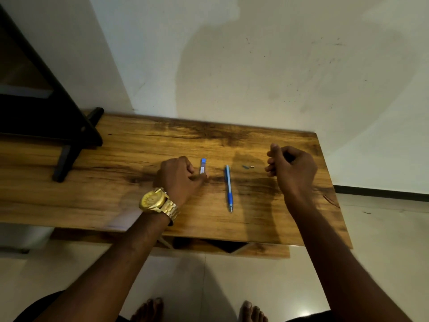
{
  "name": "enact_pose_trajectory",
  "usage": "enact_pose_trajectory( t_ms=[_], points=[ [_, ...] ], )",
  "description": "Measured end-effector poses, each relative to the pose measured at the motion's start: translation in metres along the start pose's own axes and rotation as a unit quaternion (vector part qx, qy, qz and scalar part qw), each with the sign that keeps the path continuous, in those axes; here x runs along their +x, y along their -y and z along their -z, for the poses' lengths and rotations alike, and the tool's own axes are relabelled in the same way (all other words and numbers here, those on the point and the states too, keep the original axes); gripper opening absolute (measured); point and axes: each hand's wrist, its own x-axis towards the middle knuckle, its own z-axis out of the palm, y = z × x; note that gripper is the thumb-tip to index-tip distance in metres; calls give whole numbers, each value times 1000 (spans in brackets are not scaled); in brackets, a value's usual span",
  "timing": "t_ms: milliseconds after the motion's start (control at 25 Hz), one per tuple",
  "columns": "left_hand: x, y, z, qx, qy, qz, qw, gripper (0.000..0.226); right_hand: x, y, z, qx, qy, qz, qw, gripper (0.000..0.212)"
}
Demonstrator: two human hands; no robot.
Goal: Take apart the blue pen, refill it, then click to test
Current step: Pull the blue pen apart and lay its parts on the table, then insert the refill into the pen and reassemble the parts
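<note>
The blue pen (228,188) lies lengthwise on the wooden table (116,182), tip toward me, between my two hands. My left hand (178,176), with a gold watch on its wrist, rests on the table left of the pen. Its fingertips touch the near end of a thin refill pack with a blue top (203,166). My right hand (290,166) hovers above the table right of the pen, fingers loosely curled, nothing in it. Two tiny parts (248,167) lie on the wood between the pen and my right hand.
A dark shelf frame (69,126) stands on the table's left end. The pale wall (255,66) runs right behind the table. The table's right edge ends just past my right hand. Tiled floor and my bare feet show below.
</note>
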Motion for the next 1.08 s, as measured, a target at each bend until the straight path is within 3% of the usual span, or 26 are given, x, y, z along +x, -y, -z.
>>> enact_pose_trajectory(
  t_ms=[160, 320, 480, 720, 840, 960, 1080],
  points=[
    [-2, -2, -7, 80, 36, -35, 995, 27, -8, -1, 0, 38, 8, -26, 999, 29],
    [-6, -4, 4, 121, 87, -25, 988, 32, -20, 11, 1, 42, 38, -1, 998, 28],
    [-17, 4, 21, 14, 111, -16, 994, 18, -42, 22, 8, 49, 63, 9, 997, 26],
    [-36, 3, 43, -104, 143, -6, 984, 20, -79, 34, 8, 33, 106, -5, 994, 15],
    [-43, -5, 59, -160, 161, -52, 973, 14, -89, 37, -9, 23, 127, 13, 992, 13],
    [-48, -13, 65, -178, 135, -92, 970, 11, -91, 35, -23, 67, 192, 18, 979, 12],
    [-41, -18, 63, -189, 134, -112, 966, 11, -83, 29, -28, 107, 204, 29, 973, 10]
  ],
)
